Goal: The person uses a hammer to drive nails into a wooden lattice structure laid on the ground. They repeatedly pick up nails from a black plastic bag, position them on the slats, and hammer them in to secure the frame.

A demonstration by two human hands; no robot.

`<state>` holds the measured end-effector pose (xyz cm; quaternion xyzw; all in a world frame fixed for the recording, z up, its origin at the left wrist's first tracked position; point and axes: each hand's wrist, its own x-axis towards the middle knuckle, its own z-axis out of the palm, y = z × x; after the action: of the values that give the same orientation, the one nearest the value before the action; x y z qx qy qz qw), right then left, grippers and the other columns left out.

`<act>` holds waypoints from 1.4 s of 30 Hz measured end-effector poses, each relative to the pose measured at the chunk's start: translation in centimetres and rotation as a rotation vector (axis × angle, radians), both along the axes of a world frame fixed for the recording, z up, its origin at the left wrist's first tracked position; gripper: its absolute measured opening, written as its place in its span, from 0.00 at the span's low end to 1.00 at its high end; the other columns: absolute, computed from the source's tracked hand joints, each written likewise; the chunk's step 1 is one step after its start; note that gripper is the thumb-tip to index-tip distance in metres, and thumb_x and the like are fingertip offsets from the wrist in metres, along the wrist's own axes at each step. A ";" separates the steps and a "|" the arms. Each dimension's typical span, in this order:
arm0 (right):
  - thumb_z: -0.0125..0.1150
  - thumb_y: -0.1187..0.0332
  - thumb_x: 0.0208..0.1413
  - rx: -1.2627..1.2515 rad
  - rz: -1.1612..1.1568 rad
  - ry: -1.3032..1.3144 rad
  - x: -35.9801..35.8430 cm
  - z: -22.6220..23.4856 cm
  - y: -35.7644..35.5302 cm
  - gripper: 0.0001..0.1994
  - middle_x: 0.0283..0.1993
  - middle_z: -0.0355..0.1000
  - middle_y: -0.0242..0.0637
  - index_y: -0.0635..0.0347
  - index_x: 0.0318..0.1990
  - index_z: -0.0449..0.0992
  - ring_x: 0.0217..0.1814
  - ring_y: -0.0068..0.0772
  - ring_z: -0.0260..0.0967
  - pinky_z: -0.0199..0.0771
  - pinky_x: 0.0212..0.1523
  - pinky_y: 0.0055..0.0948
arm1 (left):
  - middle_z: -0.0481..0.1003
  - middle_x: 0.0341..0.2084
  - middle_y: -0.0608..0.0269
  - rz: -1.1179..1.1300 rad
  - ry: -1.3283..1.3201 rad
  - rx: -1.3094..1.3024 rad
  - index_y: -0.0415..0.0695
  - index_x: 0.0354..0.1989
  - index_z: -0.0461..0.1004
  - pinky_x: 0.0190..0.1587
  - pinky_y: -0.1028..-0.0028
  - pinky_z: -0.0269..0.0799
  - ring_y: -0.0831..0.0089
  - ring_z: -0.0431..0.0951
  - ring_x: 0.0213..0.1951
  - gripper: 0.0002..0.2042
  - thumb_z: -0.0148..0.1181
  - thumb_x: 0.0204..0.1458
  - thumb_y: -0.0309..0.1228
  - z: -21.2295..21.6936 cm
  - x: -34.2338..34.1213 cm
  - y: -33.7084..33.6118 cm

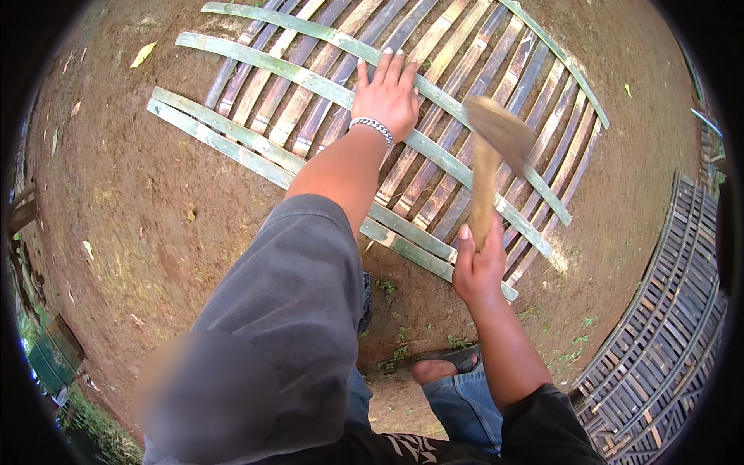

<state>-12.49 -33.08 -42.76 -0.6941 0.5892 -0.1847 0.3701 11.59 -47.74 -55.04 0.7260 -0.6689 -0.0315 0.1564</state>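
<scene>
A lattice panel of split bamboo slats (279, 105) lies on the ground in front of me, crossed by long greenish bamboo strips (446, 159). My left hand (387, 101), with a chain bracelet at its wrist, presses down on the panel, fingers extended over the crosswise strips. In my right hand (479, 267) is the wooden handle of a hatchet (485, 182). Its broad head, blurred by motion, is above the panel's right part, to the right of my left hand. Whether the blade touches the bamboo, I cannot tell.
Bare brown soil (155, 186) surrounds the panel, with scattered leaves. Another slatted bamboo panel (659, 310) lies at the right edge. My sandalled foot (442, 368) is just below the near edge of the work. Greenery and a dark green object (56, 358) show at lower left.
</scene>
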 end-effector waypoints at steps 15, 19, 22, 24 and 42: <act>0.54 0.70 0.67 -0.005 0.008 -0.099 -2.0 -7.1 2.4 0.24 0.49 0.73 0.60 0.60 0.69 0.60 0.47 0.59 0.74 0.76 0.46 0.49 | 0.59 0.72 0.56 -0.011 0.014 0.001 0.49 0.69 0.62 0.75 0.43 0.41 0.59 0.51 0.76 0.24 0.45 0.65 0.39 0.4 -0.5 -0.5; 0.54 0.69 0.67 0.112 0.033 0.190 0.2 -5.2 -0.7 0.24 0.43 0.76 0.57 0.58 0.68 0.61 0.42 0.57 0.76 0.76 0.42 0.50 | 0.60 0.72 0.56 0.000 0.010 0.006 0.49 0.69 0.62 0.75 0.43 0.42 0.59 0.52 0.75 0.24 0.44 0.65 0.39 0.1 -0.1 -0.1; 0.54 0.67 0.66 0.123 -0.075 0.003 0.2 -3.9 -0.5 0.24 0.45 0.77 0.61 0.55 0.69 0.60 0.46 0.67 0.76 0.77 0.46 0.55 | 0.60 0.72 0.57 0.008 0.002 0.013 0.50 0.69 0.62 0.75 0.44 0.42 0.59 0.52 0.75 0.24 0.44 0.65 0.38 0.1 0.1 0.0; 0.54 0.67 0.67 -0.077 -0.035 -0.143 -2.1 -5.7 0.9 0.25 0.44 0.77 0.61 0.55 0.69 0.60 0.46 0.67 0.76 0.77 0.46 0.54 | 0.60 0.71 0.57 -0.004 0.022 0.013 0.50 0.69 0.62 0.75 0.44 0.42 0.59 0.52 0.75 0.24 0.44 0.65 0.38 0.7 -0.6 -0.2; 0.57 0.67 0.66 0.217 -0.160 0.125 -9.8 -0.5 10.9 0.26 0.50 0.75 0.63 0.57 0.69 0.61 0.54 0.66 0.74 0.75 0.52 0.49 | 0.63 0.70 0.53 0.111 0.431 -0.014 0.46 0.69 0.65 0.75 0.52 0.44 0.57 0.57 0.74 0.24 0.50 0.65 0.37 3.1 3.5 2.7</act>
<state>-22.32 -22.19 -43.29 -0.6111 0.6808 -0.1054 0.3897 15.13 -44.99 -51.93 0.7372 -0.5791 -0.1724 0.3023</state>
